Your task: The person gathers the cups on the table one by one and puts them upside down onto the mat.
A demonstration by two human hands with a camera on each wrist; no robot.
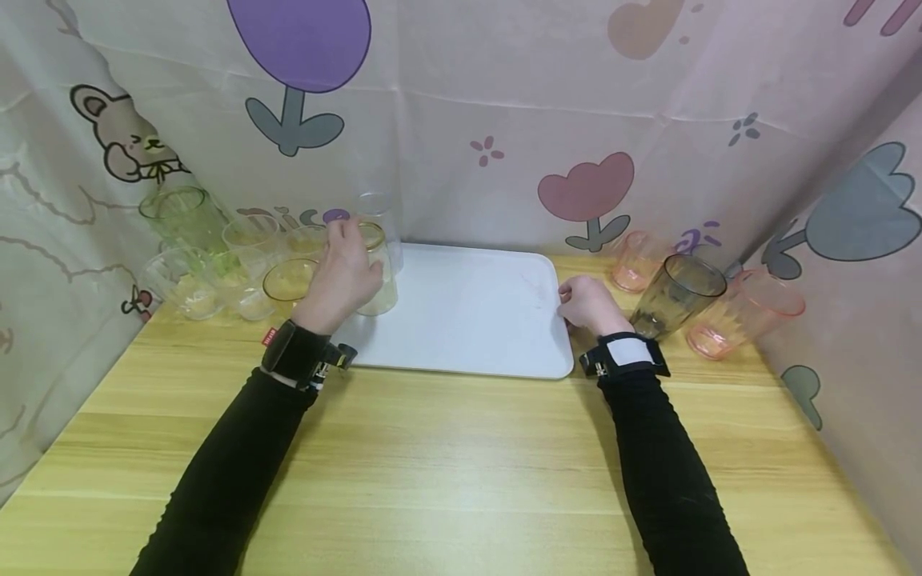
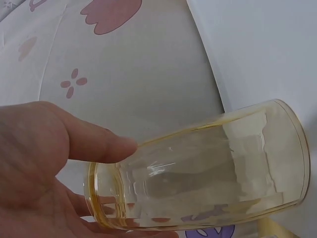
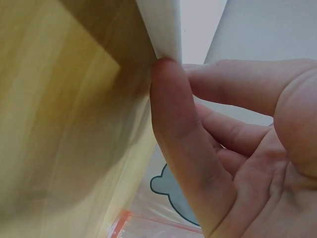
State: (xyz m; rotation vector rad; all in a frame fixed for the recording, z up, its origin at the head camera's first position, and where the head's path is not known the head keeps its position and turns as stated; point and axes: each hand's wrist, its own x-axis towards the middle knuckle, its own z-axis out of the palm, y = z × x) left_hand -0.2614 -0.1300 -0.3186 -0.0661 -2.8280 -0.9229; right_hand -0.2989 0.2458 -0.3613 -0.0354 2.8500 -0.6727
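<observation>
My left hand [image 1: 342, 280] holds a clear, yellow-tinted glass [image 1: 379, 292] over the left end of a white rectangular tray [image 1: 483, 312]. In the left wrist view, thumb and fingers grip the glass [image 2: 198, 173] near its narrower end, which has a thick amber ring. Its wider end points down towards the tray; whether it touches cannot be told. At the tray's right side, my right hand [image 1: 592, 306] pinches the edge. Up close in the right wrist view, thumb and index finger of that hand [image 3: 223, 139] meet at the tray's rim [image 3: 166, 29].
On the left stand several clear glasses, an amber-rimmed glass [image 1: 288, 282] and a tall green one [image 1: 189, 220]. Right of the right hand are a dark grey glass [image 1: 673, 298] and two orange-pink ones, one behind [image 1: 635, 268], one outermost [image 1: 742, 316]. A patterned curtain [image 1: 461, 104] backs the wooden table [image 1: 446, 464].
</observation>
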